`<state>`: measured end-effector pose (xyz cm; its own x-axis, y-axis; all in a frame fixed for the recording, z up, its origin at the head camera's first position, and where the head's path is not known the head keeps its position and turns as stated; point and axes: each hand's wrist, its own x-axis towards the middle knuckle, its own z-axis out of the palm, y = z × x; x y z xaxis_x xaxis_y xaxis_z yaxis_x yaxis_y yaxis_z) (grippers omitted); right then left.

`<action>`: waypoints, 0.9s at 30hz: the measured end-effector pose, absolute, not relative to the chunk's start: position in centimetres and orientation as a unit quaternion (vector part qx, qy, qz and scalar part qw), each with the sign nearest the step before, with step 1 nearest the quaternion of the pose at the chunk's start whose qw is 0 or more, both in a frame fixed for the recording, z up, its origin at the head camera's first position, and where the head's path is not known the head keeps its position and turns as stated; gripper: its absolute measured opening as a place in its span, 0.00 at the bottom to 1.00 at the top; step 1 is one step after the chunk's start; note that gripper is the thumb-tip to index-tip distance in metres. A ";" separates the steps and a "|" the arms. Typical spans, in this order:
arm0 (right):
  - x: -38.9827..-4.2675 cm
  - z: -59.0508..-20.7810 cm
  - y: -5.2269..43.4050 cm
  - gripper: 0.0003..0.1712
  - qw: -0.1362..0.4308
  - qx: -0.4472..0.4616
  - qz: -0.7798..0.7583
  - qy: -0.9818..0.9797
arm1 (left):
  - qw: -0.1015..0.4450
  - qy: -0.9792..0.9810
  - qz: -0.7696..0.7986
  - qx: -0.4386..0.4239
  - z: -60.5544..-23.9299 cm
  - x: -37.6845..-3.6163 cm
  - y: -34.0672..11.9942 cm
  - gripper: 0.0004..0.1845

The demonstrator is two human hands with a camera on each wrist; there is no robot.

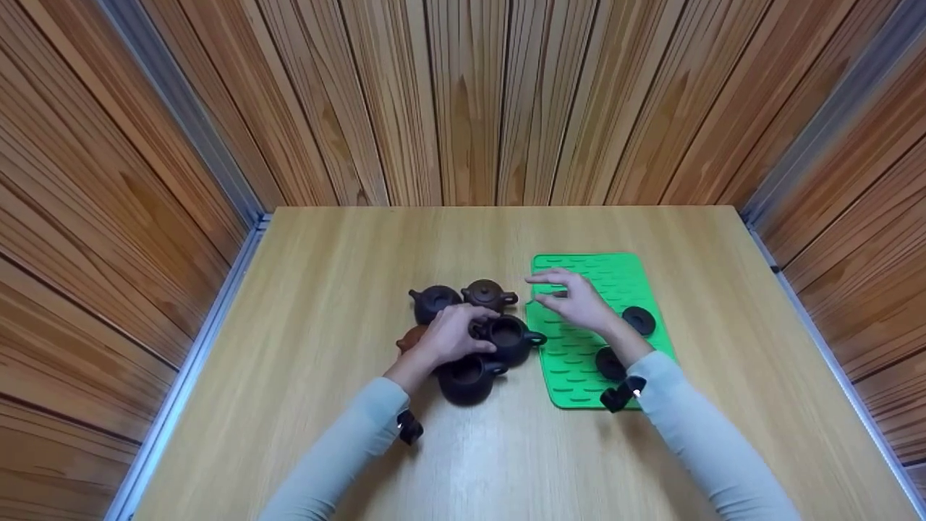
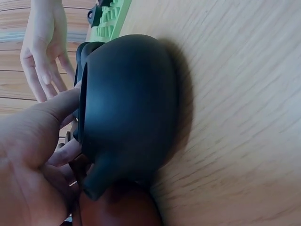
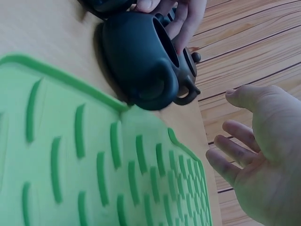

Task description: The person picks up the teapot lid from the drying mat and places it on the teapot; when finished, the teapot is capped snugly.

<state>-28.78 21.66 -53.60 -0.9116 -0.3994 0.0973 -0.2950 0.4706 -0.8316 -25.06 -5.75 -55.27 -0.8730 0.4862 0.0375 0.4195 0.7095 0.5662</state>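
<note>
Several small clay teapots cluster at the table's middle. My left hand [image 1: 474, 336] lies on the cluster, its fingers curled at the spout-side rim of a lidless black teapot [image 1: 510, 340], which the right wrist view shows at the mat's edge [image 3: 136, 56]. Just in front stands a second lidless black teapot [image 1: 466, 378] that fills the left wrist view [image 2: 131, 108], with my thumb [image 2: 56, 106] along its rim. My right hand [image 1: 561, 289] hovers open and empty over the green mat [image 1: 604, 278], fingers spread [image 3: 225, 127]. Two dark lids [image 1: 639, 320] [image 1: 610, 363] lie on the mat.
Two lidded teapots, one black [image 1: 434, 302] and one brown [image 1: 488, 295], stand behind the cluster. A reddish-brown pot [image 1: 410, 339] is half hidden under my left hand. Wooden slat walls enclose the table [image 1: 325, 275] on three sides.
</note>
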 end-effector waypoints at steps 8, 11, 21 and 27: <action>-27.7 -53.3 24.2 0.19 0.052 -0.204 -0.473 0.856 | 0.053 0.917 0.310 0.247 -55.4 -25.0 -5.6 0.28; -27.2 -53.4 25.2 0.20 0.044 -0.201 -0.463 0.862 | 0.047 0.915 0.313 0.250 -55.4 -25.0 -5.6 0.27; -26.1 -53.6 28.5 0.19 0.027 -0.186 -0.462 0.867 | 0.069 0.920 0.303 0.241 -55.4 -25.0 -5.7 0.28; -25.9 -53.5 30.4 0.20 0.013 -0.159 -0.455 0.876 | 0.082 0.921 0.305 0.229 -55.2 -25.0 -5.6 0.28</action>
